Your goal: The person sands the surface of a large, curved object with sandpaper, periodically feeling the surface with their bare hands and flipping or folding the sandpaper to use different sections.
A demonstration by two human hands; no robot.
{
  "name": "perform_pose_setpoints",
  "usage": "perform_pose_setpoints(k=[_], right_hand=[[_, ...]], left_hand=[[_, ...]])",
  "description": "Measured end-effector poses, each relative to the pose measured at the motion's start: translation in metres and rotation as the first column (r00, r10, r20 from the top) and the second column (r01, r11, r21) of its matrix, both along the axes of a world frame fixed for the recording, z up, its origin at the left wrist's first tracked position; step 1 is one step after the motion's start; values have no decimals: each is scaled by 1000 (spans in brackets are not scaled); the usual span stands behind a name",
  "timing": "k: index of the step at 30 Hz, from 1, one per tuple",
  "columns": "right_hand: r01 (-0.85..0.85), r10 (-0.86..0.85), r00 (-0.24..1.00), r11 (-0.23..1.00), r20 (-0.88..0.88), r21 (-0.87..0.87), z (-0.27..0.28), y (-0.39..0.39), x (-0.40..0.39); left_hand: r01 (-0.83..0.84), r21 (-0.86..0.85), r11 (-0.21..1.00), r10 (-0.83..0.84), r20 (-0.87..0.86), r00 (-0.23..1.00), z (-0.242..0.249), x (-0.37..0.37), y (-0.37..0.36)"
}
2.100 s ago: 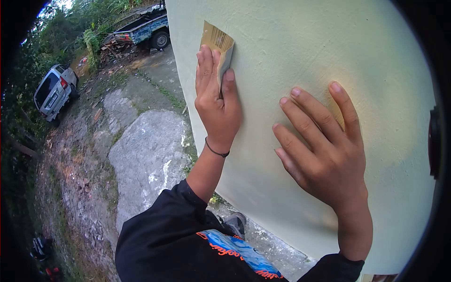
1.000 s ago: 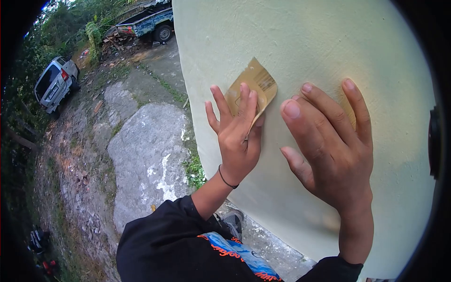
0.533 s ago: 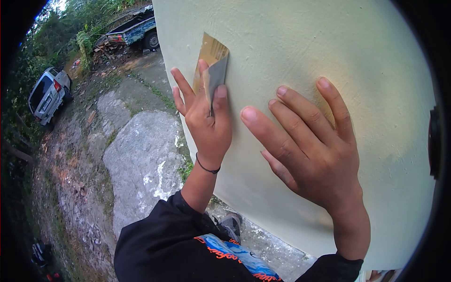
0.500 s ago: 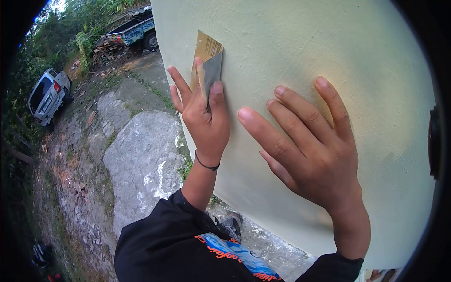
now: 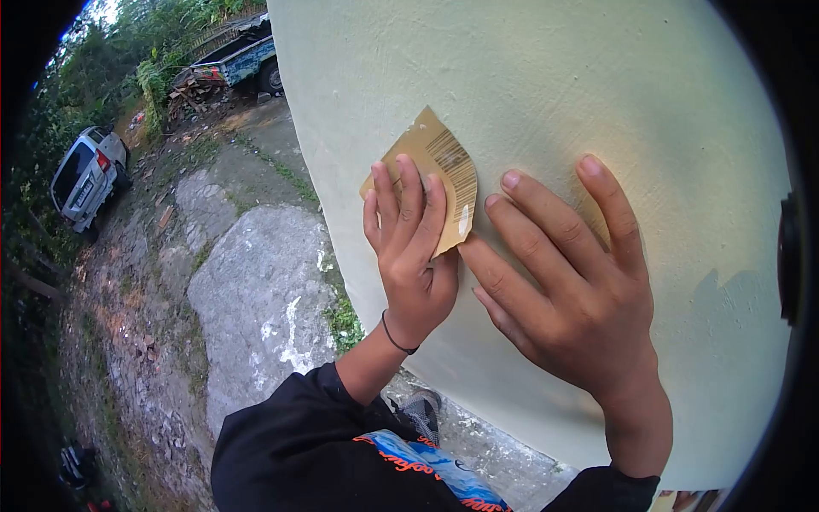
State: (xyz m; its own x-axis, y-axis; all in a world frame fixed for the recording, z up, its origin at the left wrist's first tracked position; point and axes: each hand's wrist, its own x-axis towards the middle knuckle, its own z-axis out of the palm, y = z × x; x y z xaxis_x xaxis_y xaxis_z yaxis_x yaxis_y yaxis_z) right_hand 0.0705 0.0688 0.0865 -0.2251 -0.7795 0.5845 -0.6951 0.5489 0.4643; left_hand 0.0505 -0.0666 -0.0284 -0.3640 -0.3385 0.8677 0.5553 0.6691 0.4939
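A tan-backed piece of sandpaper with dark printed lines lies against the pale cream wall. Over its back spread the fingers of my left hand, while the thumb goes out of sight below the sheet's lower edge, holding it. To the right, my right hand rests on the wall with its fingers apart. Its index fingertip is right at the sandpaper's lower right corner. A thin dark band circles my left wrist.
The wall's left edge runs down beside my left arm. Beyond it lie rough ground and a concrete slab. A silver car and a blue pickup bed stand farther off. My shoe is near the wall's foot.
My left hand has moved down and right with the sandpaper. The sheet, folded with its grey side showing before, now lies opened out, tan back outward. My right index finger now meets its corner.
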Motion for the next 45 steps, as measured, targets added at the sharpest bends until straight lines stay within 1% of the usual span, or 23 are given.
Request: perform_pose_setpoints(k=[1, 3, 4, 6, 8, 9, 11, 13, 16, 20, 22, 23, 28, 30, 31, 32, 34, 35, 37, 40, 42, 43, 45], right_hand=[[4, -4, 1000, 1000, -3, 8, 0, 0, -1], [-17, 17, 999, 1000, 28, -20, -1, 1, 0], [-20, 21, 999, 1000, 36, -17, -2, 1, 1], [-16, 16, 1000, 1000, 14, -13, -1, 1, 0], [-16, 16, 1000, 1000, 12, -12, -1, 1, 0], [-15, 15, 1000, 1000, 12, -8, -1, 1, 0], [-11, 12, 1000, 1000, 13, -10, 0, 1, 0], [-10, 11, 1000, 1000, 26, -7, -1, 0, 1], [-9, 9, 999, 1000, 31, -10, 0, 1, 1], [-5, 4, 1000, 1000, 15, 17, 2, 2, 1], [-6, 6, 1000, 1000, 19, 18, 1, 1, 1], [-7, 6, 1000, 1000, 17, 26, 0, 1, 0], [-4, 4, 1000, 999, -7, 42, -1, 1, -1], [-5, 5, 1000, 1000, 7, 14, -2, 1, -1], [-3, 3, 1000, 1000, 12, 15, -2, 2, -1], [-6, 6, 1000, 1000, 3, 23, -2, 2, -2], [-11, 11, 1000, 999, -9, 31, 0, 1, -1], [-9, 9, 1000, 999, 0, 31, 0, 1, -1], [-6, 6, 1000, 1000, 4, 29, 1, 1, -1], [-11, 11, 1000, 1000, 9, 19, -2, 0, -2], [-11, 11, 1000, 1000, 5, -7, -3, 0, -3], [-7, 7, 1000, 1000, 2, -5, -3, 0, -3], [-1, 1, 1000, 1000, 10, 0, -3, 1, -2]], left_hand=[[4, 8, 1000, -4, -3, 1000, -1, -4, -3], [-136, -31, 990, 135, -17, 991, 5, -12, -19], [-139, -29, 990, 139, -8, 990, 12, -19, -26], [-152, 112, 982, 168, -142, 976, 36, -35, -39], [-171, 100, 980, 185, -147, 972, 40, -39, -43], [-137, 136, 981, 157, -143, 977, 39, -37, -39], [-102, 167, 981, 126, -138, 982, 29, -28, -27], [-51, 122, 991, 55, -33, 998, 3, -10, -12], [-90, 53, 995, 87, 61, 994, -25, -2, -5], [-152, 82, 985, 153, -5, 988, 19, -24, -24], [-88, 222, 971, 117, -122, 986, 37, -33, -29], [-81, 232, 969, 118, -151, 982, 37, -35, -27], [-58, 145, 988, 65, -37, 997, -15, -7, -1], [-105, 23, 994, 104, 53, 993, -26, -1, -3], [-117, -19, 993, 117, 31, 993, -29, -5, -10], [-116, -20, 993, 117, 37, 993, -19, -11, -17], [-182, 86, 979, 187, -53, 981, 14, -26, -29], [-185, 86, 979, 190, -54, 980, 22, -32, -33], [-22, 203, 979, 57, -168, 984, 31, -40, -38], [-25, 162, 986, 39, -86, 996, 7, -23, -22], [7, 56, 998, -5, -30, 1000, -29, -7, -11], [-14, 31, 999, 14, 4, 1000, -41, -4, -10], [-32, 7, 999, 32, 42, 999, -40, -4, -13]])
